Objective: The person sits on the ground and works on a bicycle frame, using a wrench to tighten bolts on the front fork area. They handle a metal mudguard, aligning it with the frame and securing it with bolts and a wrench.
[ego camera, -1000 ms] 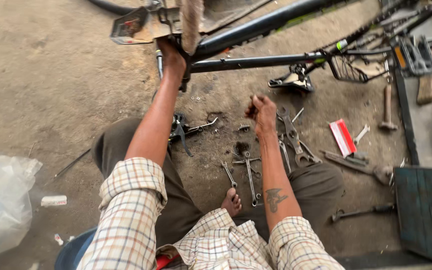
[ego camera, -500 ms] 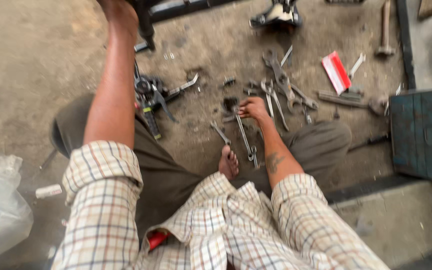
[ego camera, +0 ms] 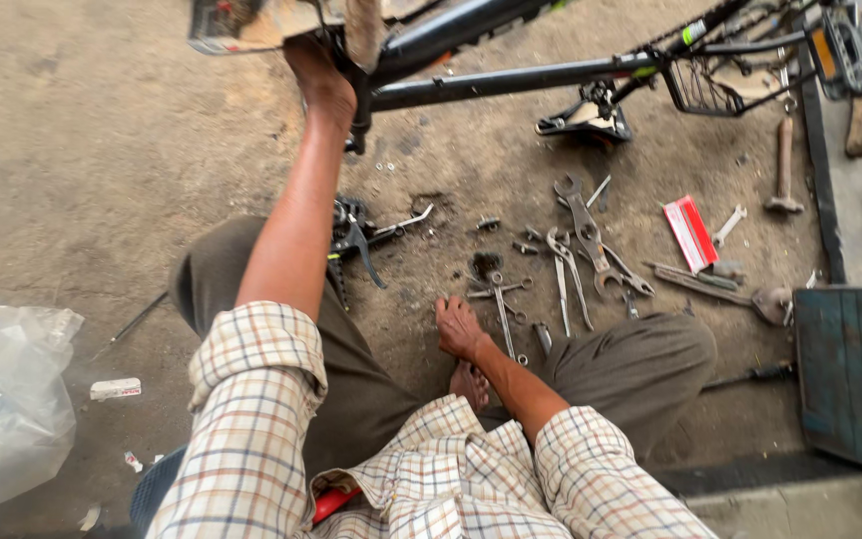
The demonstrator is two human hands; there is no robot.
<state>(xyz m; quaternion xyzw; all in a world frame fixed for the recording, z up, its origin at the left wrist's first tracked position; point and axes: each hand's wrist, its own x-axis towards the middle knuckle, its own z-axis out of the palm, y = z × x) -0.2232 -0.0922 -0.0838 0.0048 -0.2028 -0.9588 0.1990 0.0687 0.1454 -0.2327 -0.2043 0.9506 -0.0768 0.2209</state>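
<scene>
The person is sitting cross-legged on the dirt floor with the bicycle frame lying across the top of the view, and the work is looking mid-way rather than near its end: parts are already off and spread on the ground, and nothing is showing as being refitted. The left hand is reaching up and gripping the frame near the dark clamp beside the seat, fingers wrapped around it, so it is holding the frame steady. The right hand is resting low on the ground just beside a thin spanner; its fingers are curled downward, but whether they are pinching a small part or only pressing on the dirt I cannot tell. A removed derailleur is lying by the left knee, a pedal is sitting under the frame tubes, and loose nuts are scattered near a dark oily patch. More wrenches and pliers are lying to the right of the hand, then a red packet, a hammer and a blue toolbox at the edge. The frame is looking black, dusty and stripped in places, with the chain and chainring in place at the right. A plastic bag is lying at the far left.
</scene>
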